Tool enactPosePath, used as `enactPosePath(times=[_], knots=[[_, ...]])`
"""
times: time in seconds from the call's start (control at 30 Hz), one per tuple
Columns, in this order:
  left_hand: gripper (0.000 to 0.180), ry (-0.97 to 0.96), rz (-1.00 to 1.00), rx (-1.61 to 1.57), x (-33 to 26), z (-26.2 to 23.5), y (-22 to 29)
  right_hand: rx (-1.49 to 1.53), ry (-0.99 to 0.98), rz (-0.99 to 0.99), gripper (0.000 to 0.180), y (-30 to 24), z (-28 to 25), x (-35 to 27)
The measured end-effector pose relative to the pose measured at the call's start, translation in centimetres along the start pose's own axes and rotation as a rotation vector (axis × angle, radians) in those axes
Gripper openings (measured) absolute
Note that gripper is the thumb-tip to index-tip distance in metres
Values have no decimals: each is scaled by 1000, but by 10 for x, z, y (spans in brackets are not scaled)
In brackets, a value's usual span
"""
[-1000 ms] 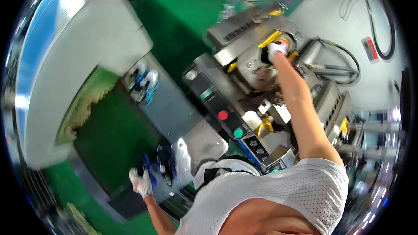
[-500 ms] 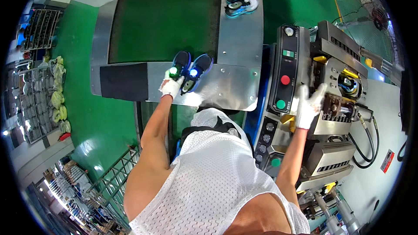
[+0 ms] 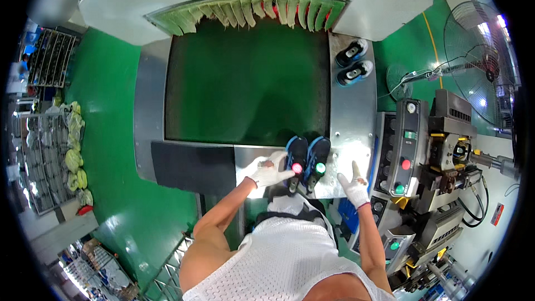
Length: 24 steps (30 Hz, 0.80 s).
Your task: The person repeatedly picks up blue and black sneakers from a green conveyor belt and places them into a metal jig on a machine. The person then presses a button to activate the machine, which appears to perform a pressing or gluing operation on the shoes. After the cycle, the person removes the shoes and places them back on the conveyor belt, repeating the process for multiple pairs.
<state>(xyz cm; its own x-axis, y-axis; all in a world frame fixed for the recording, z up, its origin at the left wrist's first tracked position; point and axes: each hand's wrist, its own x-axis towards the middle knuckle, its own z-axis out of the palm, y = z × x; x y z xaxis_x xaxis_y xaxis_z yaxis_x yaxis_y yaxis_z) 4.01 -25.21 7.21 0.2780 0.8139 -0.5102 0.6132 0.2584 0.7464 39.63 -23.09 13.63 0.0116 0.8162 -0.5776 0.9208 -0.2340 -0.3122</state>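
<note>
Resting at the near edge of the steel tabletop (image 3: 348, 128), a pair of dark blue shoes on lasts (image 3: 307, 156) sits side by side just short of the wide green conveyor belt (image 3: 245, 83), with the white-gloved left hand (image 3: 268, 171) touching the left shoe, fingers loosely curled, not gripping it. The white-gloved right hand (image 3: 354, 185) lies open and flat on bare steel beside the pair. A second pair of blue shoes (image 3: 353, 62) stands well apart at the far right, a grey button panel (image 3: 402, 153) bounds the right edge, and the belt ahead lies open up to the fringed curtain (image 3: 251, 14).

Green floor (image 3: 111, 150), standing fan (image 3: 473, 72) right, wire racks (image 3: 47, 67) left.
</note>
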Motion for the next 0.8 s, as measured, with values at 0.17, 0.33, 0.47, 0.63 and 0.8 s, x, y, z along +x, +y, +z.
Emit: enactPosePath(times=[0.17, 0.33, 0.47, 0.63, 0.8], knots=[[54, 480, 105, 81, 115, -123, -53, 45, -25, -106, 89, -93, 41, 54], [39, 714, 434, 289, 250, -260, -106, -79, 54, -310, 86, -148, 67, 153], [44, 1106, 189, 300, 334, -399, -150, -124, 171, -451, 86, -198, 92, 227], [48, 1180, -574, 375, 408, -521, -216, -133, 280, -592, 80, -236, 121, 298], [48, 1031, -501, 471, 477, -519, -253, -162, 322, -586, 67, -241, 134, 312]])
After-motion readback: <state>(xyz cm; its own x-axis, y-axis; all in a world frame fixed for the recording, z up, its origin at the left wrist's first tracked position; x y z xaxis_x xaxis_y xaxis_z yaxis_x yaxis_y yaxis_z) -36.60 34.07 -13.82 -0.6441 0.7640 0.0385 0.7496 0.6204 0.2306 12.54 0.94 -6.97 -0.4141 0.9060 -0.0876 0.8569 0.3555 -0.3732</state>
